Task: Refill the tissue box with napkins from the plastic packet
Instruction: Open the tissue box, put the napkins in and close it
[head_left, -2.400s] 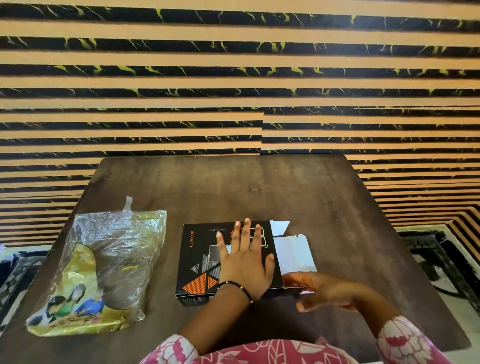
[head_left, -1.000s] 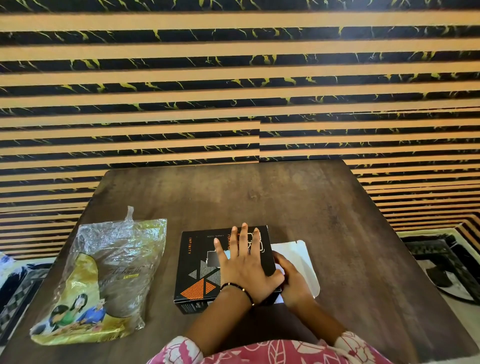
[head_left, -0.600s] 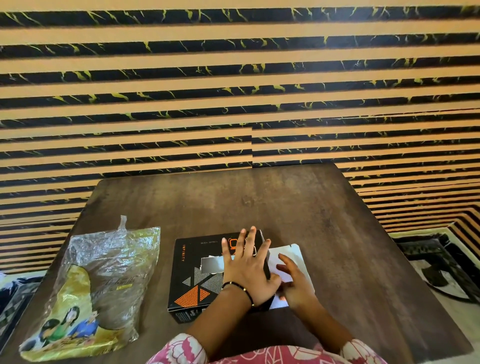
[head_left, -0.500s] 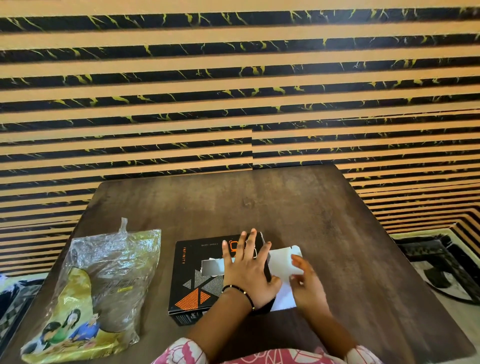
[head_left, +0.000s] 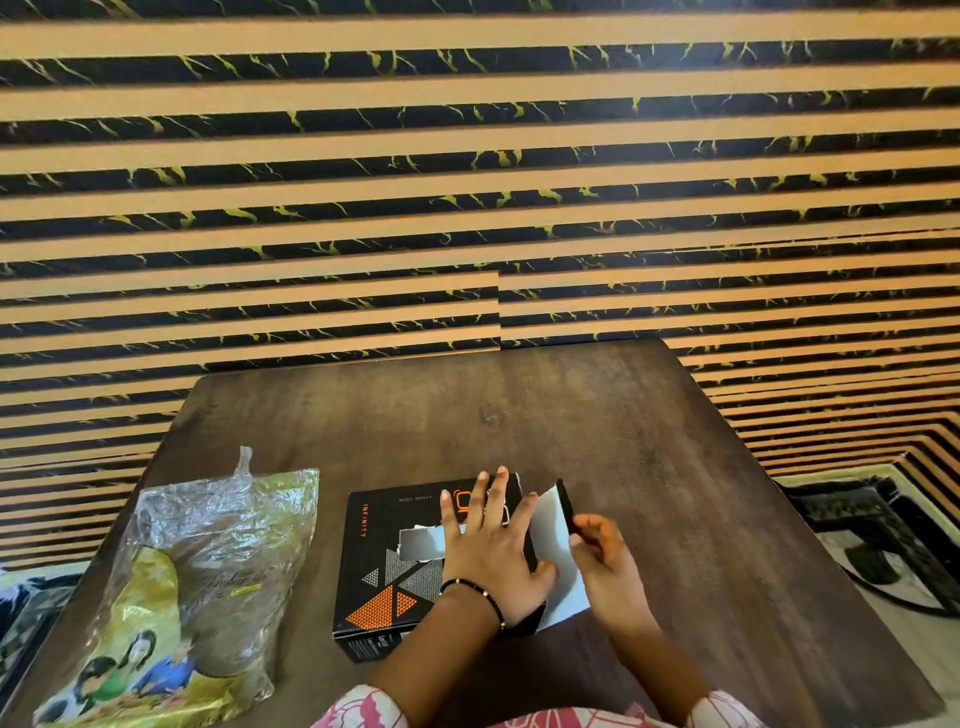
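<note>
So the black cardboard tissue box (head_left: 410, 566) sits flat mid-table with a torn slot on top showing something pale, can't tell what's inside. The crinkly plastic packet (head_left: 187, 597) lies well to its left, brownish napkins packed in it. Left hand (head_left: 488, 551) is spread flat on the lid, fingers open. Right hand (head_left: 605, 566) now pinches the white-lined end flap (head_left: 553, 530), which stands up; a moment ago it lay flatter on the dark wooden table (head_left: 623, 441).

You have one black box (head_left: 395, 561), one plastic bag (head_left: 197, 582), one brown table (head_left: 519, 415), two hands, your left hand (head_left: 488, 551) and right hand (head_left: 608, 566), and one bracelet (head_left: 475, 590).
</note>
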